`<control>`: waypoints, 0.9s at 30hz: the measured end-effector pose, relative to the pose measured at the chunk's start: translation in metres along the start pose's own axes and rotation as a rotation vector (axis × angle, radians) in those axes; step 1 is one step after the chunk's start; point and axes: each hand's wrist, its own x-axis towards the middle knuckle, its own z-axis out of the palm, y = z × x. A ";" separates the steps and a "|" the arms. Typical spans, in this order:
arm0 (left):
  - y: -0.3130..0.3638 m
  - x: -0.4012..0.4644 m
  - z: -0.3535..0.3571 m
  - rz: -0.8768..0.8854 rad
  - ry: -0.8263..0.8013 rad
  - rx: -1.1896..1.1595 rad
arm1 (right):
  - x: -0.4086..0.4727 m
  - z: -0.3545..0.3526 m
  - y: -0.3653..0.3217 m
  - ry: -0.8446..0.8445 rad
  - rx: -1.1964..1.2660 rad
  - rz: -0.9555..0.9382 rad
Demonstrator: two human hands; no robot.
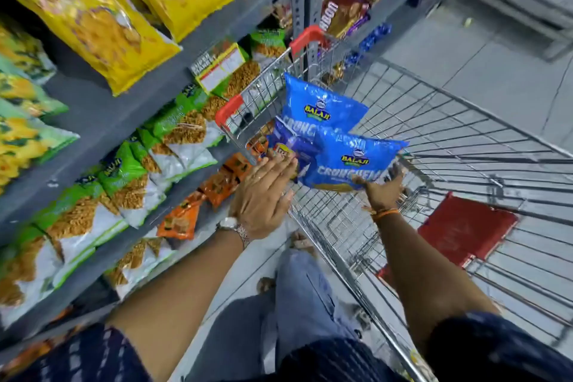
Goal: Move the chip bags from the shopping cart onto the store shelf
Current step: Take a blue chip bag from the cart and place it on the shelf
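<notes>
Grey store shelf (124, 112) fills frame left; right hand (383, 187) grips blue chip bags (347, 161) from below, over wire shopping cart (465, 146); left hand (263, 195) open, fingertips touching bags' left edge.

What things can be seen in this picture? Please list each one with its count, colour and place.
blue chip bags: at least three, blue, held over the cart's near-left edge
shopping cart: one, silver wire with red corner guards, right of the shelf
red flap: one, red, inside the cart at the near end
yellow snack bags: several, yellow, upper shelf
green and white snack bags: many, middle shelf rows
orange packets: several, orange, lower shelf
shelf: one, grey, left side
floor: grey tiles, right
left hand: one, wristwatch, fingers open against the bags
right hand: one, orange wrist thread, grips a bag's lower edge
</notes>
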 end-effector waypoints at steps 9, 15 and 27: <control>-0.011 0.008 0.024 0.108 0.271 0.043 | 0.061 0.004 0.029 -0.427 0.025 -0.043; -0.012 0.010 0.017 0.120 0.239 0.048 | 0.053 -0.003 0.025 -0.423 -0.037 -0.032; -0.004 0.012 -0.038 0.047 0.047 0.217 | -0.025 -0.025 -0.146 -0.334 0.077 -0.206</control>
